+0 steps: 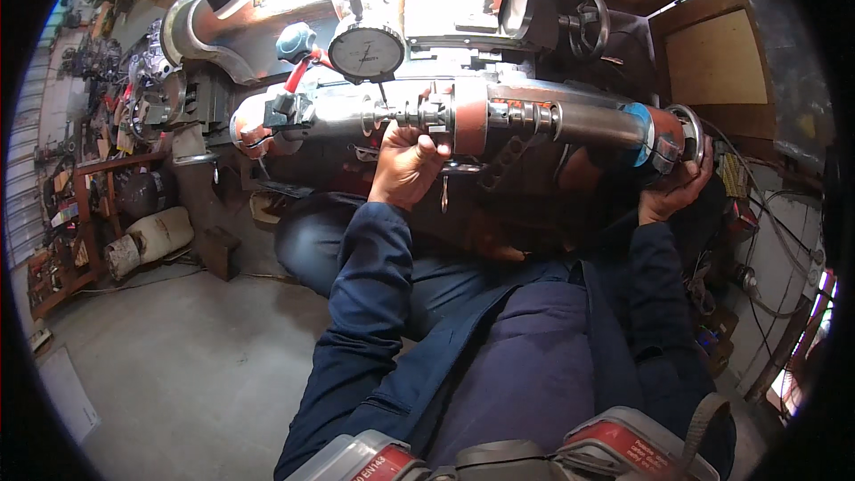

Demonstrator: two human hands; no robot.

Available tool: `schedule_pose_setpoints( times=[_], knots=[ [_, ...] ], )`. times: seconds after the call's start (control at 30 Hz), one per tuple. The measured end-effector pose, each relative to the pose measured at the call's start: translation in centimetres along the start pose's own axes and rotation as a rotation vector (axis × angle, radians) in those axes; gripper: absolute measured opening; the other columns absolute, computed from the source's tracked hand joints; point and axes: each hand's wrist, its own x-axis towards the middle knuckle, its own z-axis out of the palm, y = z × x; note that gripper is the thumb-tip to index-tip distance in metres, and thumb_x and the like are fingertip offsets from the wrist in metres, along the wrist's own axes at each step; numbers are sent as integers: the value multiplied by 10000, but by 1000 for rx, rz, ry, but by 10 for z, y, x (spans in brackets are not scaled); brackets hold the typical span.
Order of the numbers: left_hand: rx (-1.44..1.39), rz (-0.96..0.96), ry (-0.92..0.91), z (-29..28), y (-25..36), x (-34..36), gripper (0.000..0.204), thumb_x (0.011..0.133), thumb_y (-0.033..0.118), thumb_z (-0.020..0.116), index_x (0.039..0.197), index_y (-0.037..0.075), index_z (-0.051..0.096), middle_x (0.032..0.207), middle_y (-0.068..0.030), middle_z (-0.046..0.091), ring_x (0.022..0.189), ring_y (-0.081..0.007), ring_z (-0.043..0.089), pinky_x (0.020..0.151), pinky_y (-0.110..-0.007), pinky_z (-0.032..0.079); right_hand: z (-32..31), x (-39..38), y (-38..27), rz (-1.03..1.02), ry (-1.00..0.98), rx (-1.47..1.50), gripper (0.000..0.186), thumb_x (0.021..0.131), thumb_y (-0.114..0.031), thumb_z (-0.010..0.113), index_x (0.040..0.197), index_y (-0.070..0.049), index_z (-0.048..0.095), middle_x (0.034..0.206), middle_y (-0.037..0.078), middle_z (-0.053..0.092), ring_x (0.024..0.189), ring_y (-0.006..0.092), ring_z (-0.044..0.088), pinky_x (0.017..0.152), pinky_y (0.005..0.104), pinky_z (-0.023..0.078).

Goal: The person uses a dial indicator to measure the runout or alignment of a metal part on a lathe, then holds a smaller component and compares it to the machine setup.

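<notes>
L hand (405, 165) fingers curled on shaft (534, 120) mid-section, under dial gauge (367, 51); R hand (672, 191) cups shaft's far end. Prob. runout check; next: slow, steady rotation w/o bumping gauge.

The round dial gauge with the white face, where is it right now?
The dial gauge sits at upper centre of the head view, just above the horizontal metal shaft, over the left hand.

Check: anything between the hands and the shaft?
Nothing visible. The left hand already grips the shaft near its grooved collar, under the dial gauge. The right hand cups the shaft's right end from below.
</notes>
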Motion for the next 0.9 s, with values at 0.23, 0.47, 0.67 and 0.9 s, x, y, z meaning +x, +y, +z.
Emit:
schedule_pose_setpoints(
  times=[0.23,0.47,0.67,0.9],
  knots=[
    [-12,26,-6,0,-1,2,206,874,116,692,1057,29,655,999,-62,681,846,-143,631,762,-258,515,0,-1,-2,21,11,-30,654,1005,-527,334,1333,28,443,1267,194,513,1161,294,537,979,398,439],
    [-13,11,-3,0,-1,1,256,863,114,704,1094,24,642,1017,-66,682,863,-143,636,753,-256,523,0,-4,-6,89,-17,29,665,1003,-531,325,1367,22,400,1284,200,516,1178,287,534,997,400,430],
    [-21,16,-16,-2,-2,2,225,867,102,698,1076,33,650,1032,-79,678,858,-151,639,755,-263,527,-1,-6,-6,111,-40,70,697,1005,-536,322,1373,56,358,1352,213,464,1227,290,496,1046,408,392],
    [-21,15,-10,4,1,2,193,878,89,683,1059,28,651,1037,-80,674,858,-152,638,749,-260,533,-3,-12,6,42,-44,-3,649,1022,-487,312,1380,53,341,1346,226,461,1235,290,491,1039,409,400]
  ],
)
